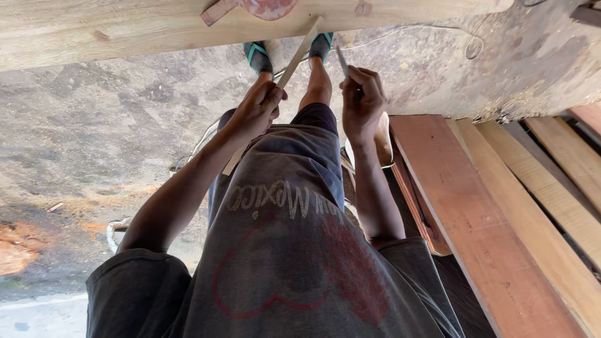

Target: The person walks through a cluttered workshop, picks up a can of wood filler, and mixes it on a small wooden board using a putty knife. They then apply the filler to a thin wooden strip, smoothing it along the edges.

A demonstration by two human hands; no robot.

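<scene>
Nearest to me I see the dark grey shirt (282, 263) with a red figure on its front, filling the bottom of the view; from it both bare forearms reach away from me. To the right, close by, lie stacked planks (501, 206), reddish and pale, running side by side. Further out, my left hand (258, 106) has its fingers (273, 95) clamped round a thin flat wooden strip (294, 59); the strip runs slantwise through the fist, its near end showing below the wrist beside the thigh, its far end touching the edge of the broad pale board (125, 28) across the top of the view. Just beside it, my right hand (362, 103) has its fingers pinched together on a short slim tool (342, 61), perhaps a pencil, I cannot tell; its tip points toward the board, apart from the strip. Beyond the hands, two feet in sandals (258, 56) with teal straps stand on the dusty ground (94, 125), under the board's edge.
</scene>
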